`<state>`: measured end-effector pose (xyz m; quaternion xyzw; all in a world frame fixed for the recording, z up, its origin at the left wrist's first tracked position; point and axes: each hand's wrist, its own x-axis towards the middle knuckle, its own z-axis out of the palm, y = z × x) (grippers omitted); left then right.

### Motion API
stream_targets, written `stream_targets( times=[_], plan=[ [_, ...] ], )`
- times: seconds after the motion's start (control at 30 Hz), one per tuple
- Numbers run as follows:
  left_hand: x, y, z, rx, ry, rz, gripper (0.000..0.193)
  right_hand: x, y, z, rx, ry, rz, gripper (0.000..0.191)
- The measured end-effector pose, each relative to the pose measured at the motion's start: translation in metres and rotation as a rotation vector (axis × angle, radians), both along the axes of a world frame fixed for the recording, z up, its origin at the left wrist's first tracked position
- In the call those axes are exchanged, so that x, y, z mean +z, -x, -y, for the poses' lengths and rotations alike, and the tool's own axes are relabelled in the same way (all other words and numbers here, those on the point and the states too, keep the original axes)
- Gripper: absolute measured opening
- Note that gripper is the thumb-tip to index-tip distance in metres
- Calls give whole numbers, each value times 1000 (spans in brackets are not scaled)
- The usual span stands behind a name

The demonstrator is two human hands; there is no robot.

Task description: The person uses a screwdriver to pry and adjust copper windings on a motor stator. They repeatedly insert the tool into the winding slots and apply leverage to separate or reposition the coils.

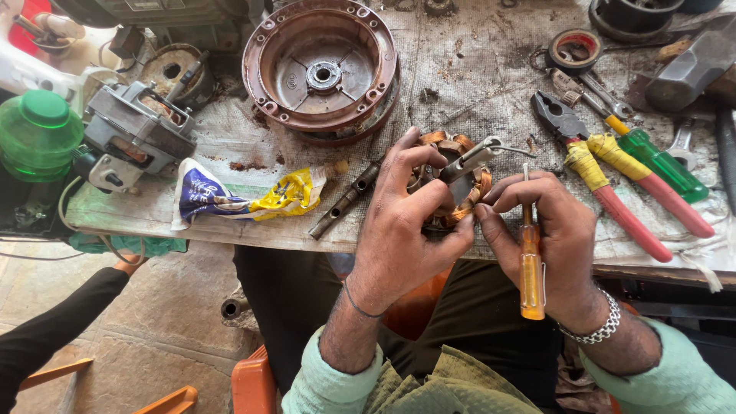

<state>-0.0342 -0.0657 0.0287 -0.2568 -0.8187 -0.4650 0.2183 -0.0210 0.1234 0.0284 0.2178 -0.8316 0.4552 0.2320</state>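
Note:
My left hand grips a round motor stator with copper windings at the near edge of the workbench, and a small grey metal tool lies across its top between my fingers. My right hand holds a screwdriver with an amber handle, shaft pointing up toward the stator, while its fingertips pinch at the windings. Part of the stator is hidden behind my left fingers.
A brown round motor housing sits behind the stator. Red-handled pliers, a green screwdriver, a tape roll and a hammer head lie at right. A small motor, green lid, crumpled wrapper and metal tube lie at left. Another person's dark sleeve is at lower left.

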Motion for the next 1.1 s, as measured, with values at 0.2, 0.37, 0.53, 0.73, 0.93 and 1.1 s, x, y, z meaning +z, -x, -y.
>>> stream_targets(
  times=[0.2, 0.37, 0.53, 0.73, 0.93, 1.1],
  plan=[
    [1, 0, 3, -22, 5, 10, 22, -2, -2, -1, -9, -39, -9, 27],
    [1, 0, 4, -32, -15, 32, 24, -6, -1, -4, 0, 65, 19, 20],
    [0, 0, 5, -43, -75, 80, 37, -8, -4, -7, -4, 182, 129, 13],
    [-1, 1, 7, -55, -38, 42, 41, -10, -5, -8, -17, 189, 158, 15],
    [0, 1, 6, -54, -32, 35, 40, -7, -5, -6, -18, 168, 146, 17],
    [-2, 1, 7, -62, -40, 43, 40, -14, -5, -9, -25, 147, 145, 18]
  ],
)
